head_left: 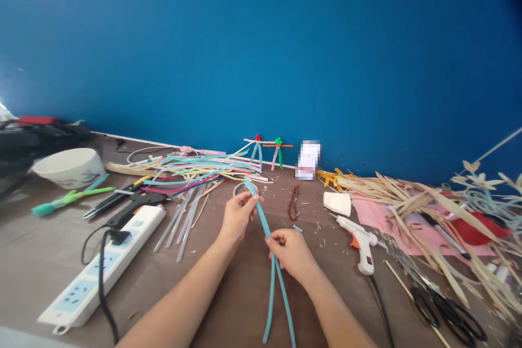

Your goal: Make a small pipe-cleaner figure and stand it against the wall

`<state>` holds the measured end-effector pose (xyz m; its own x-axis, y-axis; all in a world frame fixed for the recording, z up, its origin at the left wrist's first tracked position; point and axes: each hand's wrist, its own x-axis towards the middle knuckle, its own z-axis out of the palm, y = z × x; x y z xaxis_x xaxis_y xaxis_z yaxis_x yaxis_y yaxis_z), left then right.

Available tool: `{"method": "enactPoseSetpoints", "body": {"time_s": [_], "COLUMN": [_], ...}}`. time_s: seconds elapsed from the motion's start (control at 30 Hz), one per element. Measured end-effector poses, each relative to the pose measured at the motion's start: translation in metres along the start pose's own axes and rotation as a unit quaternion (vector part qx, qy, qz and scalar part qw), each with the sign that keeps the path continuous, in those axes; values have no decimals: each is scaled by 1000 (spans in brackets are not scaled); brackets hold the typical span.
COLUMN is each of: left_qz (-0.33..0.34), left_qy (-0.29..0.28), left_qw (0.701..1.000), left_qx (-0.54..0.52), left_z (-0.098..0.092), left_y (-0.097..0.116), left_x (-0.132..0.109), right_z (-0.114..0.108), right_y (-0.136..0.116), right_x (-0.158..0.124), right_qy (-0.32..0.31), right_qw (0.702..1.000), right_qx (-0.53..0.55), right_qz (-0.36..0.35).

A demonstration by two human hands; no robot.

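Blue pipe cleaners [264, 218] run between my two hands over the middle of the table, side by side in the upper part. My left hand [238, 216] is closed on them near their far end, thumb against fingers. Lower down, my right hand [291, 250] pinches the same strands, and below it two loose ends spread apart toward me. A short blue piece [297, 228] lies on the table beyond my right hand. Farther back, two small pipe cleaner figures stand against the wall, one with a red head [258, 137], the other with a green head [278, 142].
To the left are a power strip [110, 266], a white bowl [69, 167], clear glue sticks [186, 223] and a heap of coloured pipe cleaners [204, 166]. To the right lie a white glue gun [356, 239], black-handled scissors [444, 310], dried strips [408, 196] and a bead string [293, 204].
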<state>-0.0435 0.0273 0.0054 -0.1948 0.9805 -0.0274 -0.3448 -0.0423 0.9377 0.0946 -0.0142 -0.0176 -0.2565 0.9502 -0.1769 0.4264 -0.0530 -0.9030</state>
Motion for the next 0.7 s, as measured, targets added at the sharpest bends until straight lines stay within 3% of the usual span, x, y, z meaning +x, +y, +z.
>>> {"method": "enactPoseSetpoints", "body": {"time_s": [0.4, 0.7], "left_qz": [-70, -62], "left_qy": [-28, -49], "left_qw": [990, 985], "left_qx": [-117, -154], "left_z": [-7, -9], "left_y": [2, 6], "left_x": [7, 6], "right_z": [-9, -12], "right_y": [-15, -16], "right_x": [-9, -10], "right_qy": [-88, -118], "right_qw": [989, 984], "right_qx": [93, 98], "right_qz": [68, 89]}}
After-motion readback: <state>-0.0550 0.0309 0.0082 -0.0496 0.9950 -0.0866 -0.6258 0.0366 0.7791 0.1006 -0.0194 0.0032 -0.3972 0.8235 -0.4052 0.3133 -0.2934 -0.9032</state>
